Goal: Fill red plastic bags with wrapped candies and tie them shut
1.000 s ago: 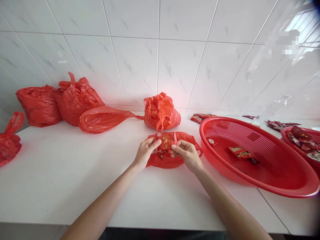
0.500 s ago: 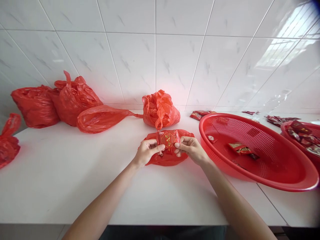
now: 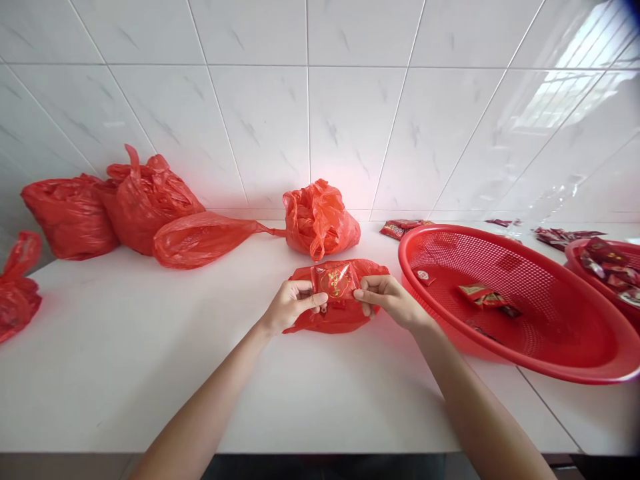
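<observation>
Red packet: centre stage, gold lettering facing up, stretched level between two hands and right over a spread red bag; whether it touches the plastic, I cannot tell.
Left hand: thumb on top, fingers tucked behind, pinching the packet's left end, and that grip is firmly together!
Right hand: same story at the opposite end, thumb and fingers clamped on the packet's right edge.
Spread bag: flat on the white table, directly beneath the hands.
Upright bag: bunched and full, just behind the spread one, near the tiled wall.
Limp bag: lying on its side to the left, its thin tail running to the upright bag.
Far left: two bulging bags side by side, plus another bag cut off by the picture's edge.
Big red basket: over on the right, a few packets inside, more packets behind its rim.
Second basket: at the right edge, heaped with wrapped pieces.
</observation>
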